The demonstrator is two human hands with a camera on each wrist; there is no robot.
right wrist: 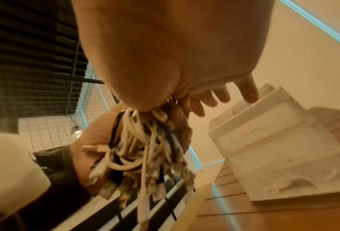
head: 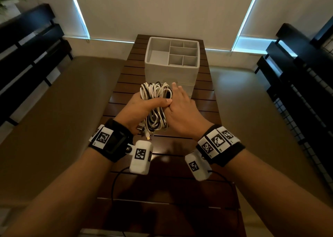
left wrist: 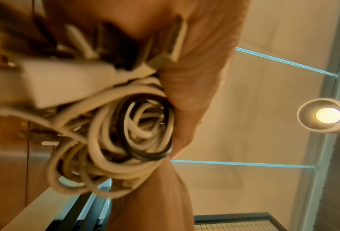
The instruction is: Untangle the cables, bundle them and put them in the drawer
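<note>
Cables (head: 156, 99), 1 bundle, L hand (head: 144, 108) grip

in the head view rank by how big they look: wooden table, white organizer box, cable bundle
1. wooden table
2. white organizer box
3. cable bundle, gripped by the left hand. It is nearer the camera, yet looks smallest.

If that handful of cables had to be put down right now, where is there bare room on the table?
Bare slats lie on the wooden table left of the white organiser box, and on its right too. The near end, under the wrists, is bare apart from thin black leads. It is crowded in the middle, where the left hand grips the cable bundle beside the right hand.
</note>
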